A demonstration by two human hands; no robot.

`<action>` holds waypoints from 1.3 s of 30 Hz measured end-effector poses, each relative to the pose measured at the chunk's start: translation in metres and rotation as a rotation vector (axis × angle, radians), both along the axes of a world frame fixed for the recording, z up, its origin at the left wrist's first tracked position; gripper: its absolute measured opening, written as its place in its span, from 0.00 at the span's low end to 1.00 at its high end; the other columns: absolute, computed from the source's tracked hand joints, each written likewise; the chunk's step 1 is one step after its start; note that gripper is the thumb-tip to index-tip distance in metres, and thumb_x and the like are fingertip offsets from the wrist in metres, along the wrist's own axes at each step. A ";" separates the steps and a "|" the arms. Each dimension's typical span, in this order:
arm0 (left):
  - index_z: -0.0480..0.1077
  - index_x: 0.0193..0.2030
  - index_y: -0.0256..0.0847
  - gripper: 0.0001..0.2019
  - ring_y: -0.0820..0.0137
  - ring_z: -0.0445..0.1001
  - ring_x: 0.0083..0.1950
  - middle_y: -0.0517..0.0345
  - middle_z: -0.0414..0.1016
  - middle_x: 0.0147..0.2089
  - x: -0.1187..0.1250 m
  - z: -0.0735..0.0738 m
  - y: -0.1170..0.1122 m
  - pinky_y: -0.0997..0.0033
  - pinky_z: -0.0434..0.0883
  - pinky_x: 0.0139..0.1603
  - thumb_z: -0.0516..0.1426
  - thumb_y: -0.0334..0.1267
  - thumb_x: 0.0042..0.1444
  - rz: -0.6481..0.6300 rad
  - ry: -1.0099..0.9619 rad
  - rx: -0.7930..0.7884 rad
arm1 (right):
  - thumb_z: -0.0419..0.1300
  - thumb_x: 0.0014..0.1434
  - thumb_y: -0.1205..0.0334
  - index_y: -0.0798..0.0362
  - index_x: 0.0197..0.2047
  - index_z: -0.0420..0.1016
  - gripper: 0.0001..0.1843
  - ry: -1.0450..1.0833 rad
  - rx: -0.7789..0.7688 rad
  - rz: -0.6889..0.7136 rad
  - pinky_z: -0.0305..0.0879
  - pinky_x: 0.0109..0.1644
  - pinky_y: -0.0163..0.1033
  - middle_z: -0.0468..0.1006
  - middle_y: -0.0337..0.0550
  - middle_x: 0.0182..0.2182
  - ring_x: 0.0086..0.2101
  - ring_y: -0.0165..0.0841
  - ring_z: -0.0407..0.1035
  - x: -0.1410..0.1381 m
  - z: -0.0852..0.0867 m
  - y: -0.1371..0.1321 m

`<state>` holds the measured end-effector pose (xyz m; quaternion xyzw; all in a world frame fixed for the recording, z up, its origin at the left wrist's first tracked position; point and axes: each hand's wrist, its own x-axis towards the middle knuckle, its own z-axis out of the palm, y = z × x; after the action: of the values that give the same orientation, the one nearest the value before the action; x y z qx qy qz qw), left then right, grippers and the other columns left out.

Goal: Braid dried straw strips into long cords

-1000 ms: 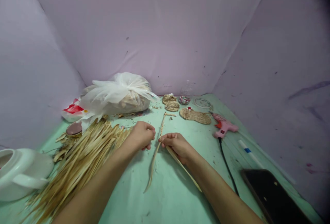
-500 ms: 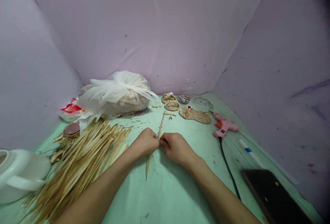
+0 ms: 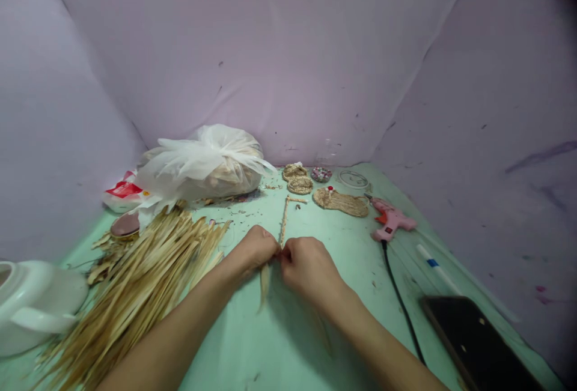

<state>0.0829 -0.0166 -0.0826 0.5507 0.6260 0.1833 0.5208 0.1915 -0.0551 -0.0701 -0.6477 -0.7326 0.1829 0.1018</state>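
Note:
A thin braid of dried straw-like fibre (image 3: 284,223) runs from a bend on the table down to my two hands. My left hand (image 3: 260,247) is closed in a pinch at its near end. My right hand (image 3: 306,259) pinches the same end from the other side, fingertips close to the left ones. A loose strip tail (image 3: 264,286) hangs below the left hand, and a blurred pale strip (image 3: 323,334) shows beneath the right forearm. The exact finger grip is partly hidden by the knuckles.
Dried strips (image 3: 148,277) are heaped at left beside a white pot (image 3: 45,307). Behind stands a tied plastic bag (image 3: 211,163). Woven pieces (image 3: 300,185), a woven sole (image 3: 342,202) and beads (image 3: 321,175) lie farther back. At right are a pink glue gun (image 3: 392,220), pen (image 3: 437,268) and phone (image 3: 478,343).
Both hands have moved slightly nearer to me along the braid, and more of it shows beyond them. A pale strip now appears under the right forearm.

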 end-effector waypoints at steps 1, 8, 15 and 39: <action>0.49 0.11 0.39 0.08 0.82 0.41 0.16 0.69 0.42 0.11 0.001 0.002 -0.001 0.75 0.40 0.17 0.47 0.26 0.29 0.030 -0.027 -0.035 | 0.51 0.48 0.66 0.56 0.27 0.76 0.12 -0.013 -0.007 0.017 0.45 0.25 0.37 0.77 0.54 0.26 0.26 0.37 0.68 -0.004 0.000 -0.003; 0.62 0.14 0.34 0.04 0.82 0.42 0.13 0.68 0.47 0.09 -0.008 0.015 0.001 0.77 0.39 0.15 0.48 0.26 0.29 -0.085 -0.146 -0.156 | 0.50 0.49 0.68 0.56 0.29 0.77 0.13 0.049 0.011 0.065 0.45 0.24 0.37 0.77 0.53 0.26 0.24 0.37 0.67 -0.016 -0.003 -0.011; 0.63 0.15 0.35 0.02 0.82 0.45 0.12 0.68 0.51 0.09 -0.016 0.010 0.007 0.78 0.41 0.14 0.50 0.29 0.32 -0.170 -0.154 -0.137 | 0.55 0.47 0.60 0.54 0.24 0.73 0.08 0.590 -0.077 -0.113 0.52 0.25 0.33 0.72 0.41 0.20 0.22 0.29 0.62 0.027 -0.001 0.018; 0.73 0.29 0.38 0.09 0.62 0.71 0.36 0.45 0.73 0.30 0.007 0.034 -0.029 0.70 0.62 0.34 0.53 0.33 0.41 -0.299 0.721 0.350 | 0.52 0.34 0.72 0.56 0.14 0.63 0.03 1.143 -0.504 -0.397 0.36 0.17 0.30 0.58 0.30 0.08 0.12 0.19 0.44 0.003 -0.030 0.021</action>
<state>0.0895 -0.0457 -0.0488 0.7444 0.6407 0.0050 0.1881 0.1941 -0.0345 -0.1001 -0.5755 -0.3641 0.6422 0.3519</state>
